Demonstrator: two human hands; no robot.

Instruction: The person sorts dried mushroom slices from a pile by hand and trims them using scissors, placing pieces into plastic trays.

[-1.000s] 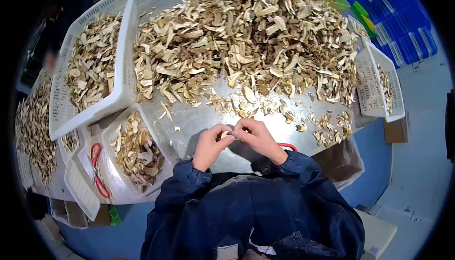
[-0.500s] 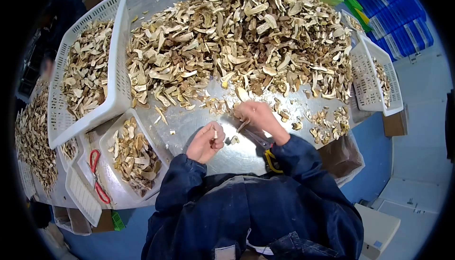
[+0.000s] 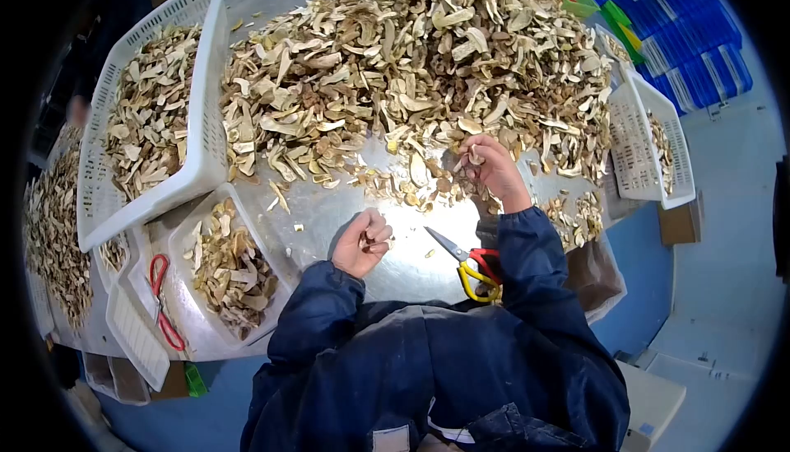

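My left hand point(image 3: 360, 244) is curled closed above the metal table, with a small bit of dried mushroom partly showing between the fingers. At the near edge of the big heap of dried mushroom slices point(image 3: 395, 81), my right hand point(image 3: 498, 176) pinches a mushroom slice point(image 3: 475, 156). Scissors with one yellow and one red handle point(image 3: 472, 271) lie on the table below my right hand, blades pointing up and left. Small mushroom pieces point(image 3: 424, 187) are scattered between the heap and my hands.
At left stand a large white basket of slices point(image 3: 210, 123) and a smaller white tray point(image 3: 284, 287) of pieces. Red-handled scissors point(image 3: 156, 279) lie beside that tray. To the right are another white basket point(image 3: 629, 135) and stacked blue crates point(image 3: 691, 40). Someone in dark clothing point(image 3: 123, 11) is at upper left.
My right hand has moved up and to the right, to the heap's edge, uncovering the yellow-and-red scissors. A dark mushroom piece beneath it is gone from the bare metal. My left hand stays nearly in place.
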